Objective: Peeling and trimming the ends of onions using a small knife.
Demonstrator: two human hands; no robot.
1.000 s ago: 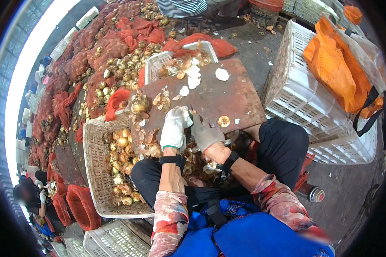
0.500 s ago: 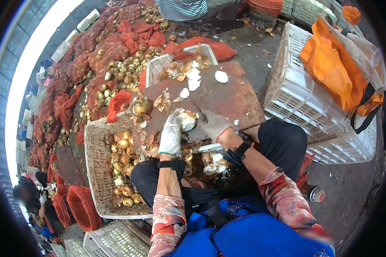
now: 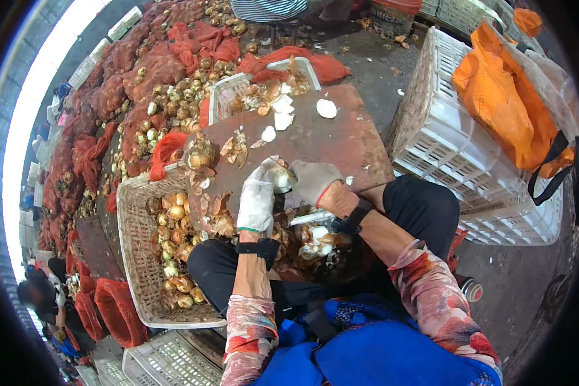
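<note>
My left hand (image 3: 257, 196), in a white knit glove, is closed round a partly peeled onion (image 3: 283, 181) above the near edge of a brown board (image 3: 341, 138). My right hand (image 3: 318, 183), in a greyish glove, is curled against the onion's right side. Its fingers are bent, and what they hold is hidden behind the glove. Several white onion pieces (image 3: 284, 121) lie toward the far side of the board, with a whole brown onion (image 3: 200, 154) and loose skins (image 3: 235, 150) at its left.
A white crate (image 3: 138, 257) of onions stands left of my knees. Beyond the board is a smaller basket (image 3: 224, 96) with peelings. Stacked white crates (image 3: 431, 122) carry an orange bag (image 3: 505, 96) at right. Red mesh sacks (image 3: 103, 96) and loose onions spread far left. Another person (image 3: 38, 293) sits at lower left.
My right hand has moved left, up against the onion, now covering its right side. The thin dark edge seen between them before is out of sight. The whole view has shifted slightly.
</note>
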